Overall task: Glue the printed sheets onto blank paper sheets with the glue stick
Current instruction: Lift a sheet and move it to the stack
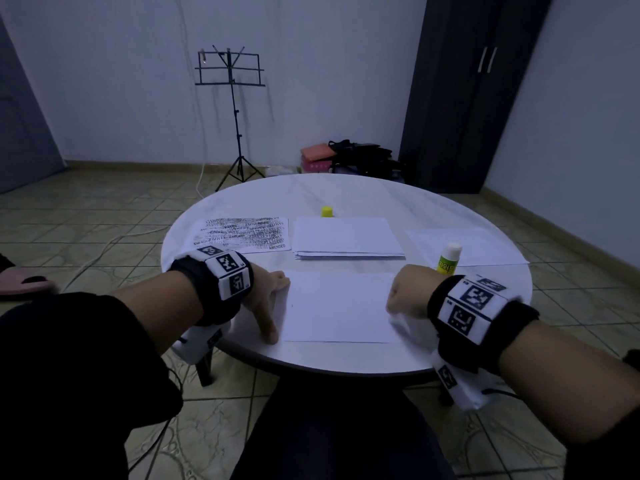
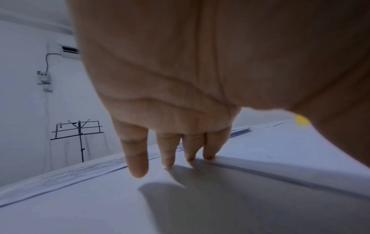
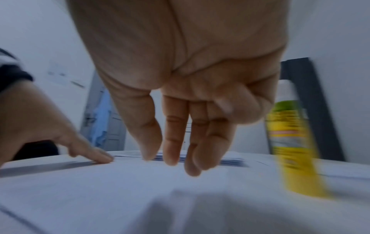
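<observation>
A blank sheet (image 1: pixel 339 306) lies flat on the near part of the round white table (image 1: pixel 346 358). My left hand (image 1: pixel 269 301) rests at the sheet's left edge, fingers straight, fingertips (image 2: pixel 208 156) touching that edge. Just above the sheet's right edge hovers my right hand (image 1: pixel 401 299), its fingers (image 3: pixel 174 142) hanging loosely and holding nothing. The yellow-green glue stick (image 1: pixel 449 258) stands upright just behind my right hand, blurred in the right wrist view (image 3: pixel 292 142). The printed sheets (image 1: pixel 242 233) lie at the far left, and a stack of blank paper (image 1: pixel 346 237) lies in the middle.
A small yellow cap (image 1: pixel 327 212) stands behind the blank stack. A single white sheet (image 1: pixel 464 245) lies at the right of the table. Beyond the table are a music stand (image 1: pixel 232 84), bags by the wall and a dark wardrobe (image 1: pixel 467 98).
</observation>
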`<action>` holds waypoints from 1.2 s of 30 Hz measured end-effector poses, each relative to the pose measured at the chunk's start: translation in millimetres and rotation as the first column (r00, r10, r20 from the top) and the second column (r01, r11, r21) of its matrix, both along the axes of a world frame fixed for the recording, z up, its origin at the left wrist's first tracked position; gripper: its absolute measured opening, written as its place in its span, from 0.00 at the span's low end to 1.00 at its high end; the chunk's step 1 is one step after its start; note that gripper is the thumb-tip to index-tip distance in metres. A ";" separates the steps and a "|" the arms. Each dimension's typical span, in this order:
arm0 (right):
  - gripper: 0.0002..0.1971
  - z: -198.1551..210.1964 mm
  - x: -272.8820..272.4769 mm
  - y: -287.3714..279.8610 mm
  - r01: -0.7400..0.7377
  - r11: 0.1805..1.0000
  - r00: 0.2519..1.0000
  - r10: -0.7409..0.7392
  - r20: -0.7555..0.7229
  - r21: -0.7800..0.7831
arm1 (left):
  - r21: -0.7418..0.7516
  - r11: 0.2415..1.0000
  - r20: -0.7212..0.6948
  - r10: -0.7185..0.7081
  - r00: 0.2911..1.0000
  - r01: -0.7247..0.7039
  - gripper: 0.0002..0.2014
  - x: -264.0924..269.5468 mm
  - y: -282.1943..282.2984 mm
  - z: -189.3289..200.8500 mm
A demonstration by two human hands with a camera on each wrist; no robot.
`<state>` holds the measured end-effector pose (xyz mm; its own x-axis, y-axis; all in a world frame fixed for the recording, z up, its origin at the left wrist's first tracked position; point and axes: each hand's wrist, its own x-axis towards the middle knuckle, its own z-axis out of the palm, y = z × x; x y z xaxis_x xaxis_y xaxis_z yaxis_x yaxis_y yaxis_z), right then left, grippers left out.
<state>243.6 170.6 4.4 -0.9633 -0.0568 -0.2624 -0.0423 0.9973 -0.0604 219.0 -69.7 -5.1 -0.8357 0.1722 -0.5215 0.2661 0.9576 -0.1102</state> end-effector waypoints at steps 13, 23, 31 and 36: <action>0.47 -10.5 -18.9 -88.7 -0.412 0.911 0.892 0.405 0.200 -0.009 | -0.007 0.996 -0.026 0.094 0.995 -0.094 0.61 -4.5 -7.5 -8.1; 0.49 -11.3 -20.4 27.8 -0.211 0.977 0.940 0.201 0.276 0.007 | -0.034 0.999 -0.097 0.024 0.995 -0.028 0.57 -3.8 -2.1 -5.3; 0.51 -9.6 -23.5 31.7 -0.240 0.971 0.927 0.224 0.300 0.015 | -0.135 0.990 -0.074 0.030 0.997 -0.039 0.59 -6.5 5.1 -4.0; 0.61 0.2 -34.5 20.3 -0.319 0.935 0.904 0.251 0.347 0.155 | -0.141 0.987 -0.049 0.071 0.996 -0.077 0.56 -11.8 10.0 -0.3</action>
<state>209.1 190.9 4.6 -0.7773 -0.2292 -0.5859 -0.3393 0.9369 0.0837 207.1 -59.7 -5.4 -0.8657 0.0355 -0.4994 0.1873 0.9480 -0.2573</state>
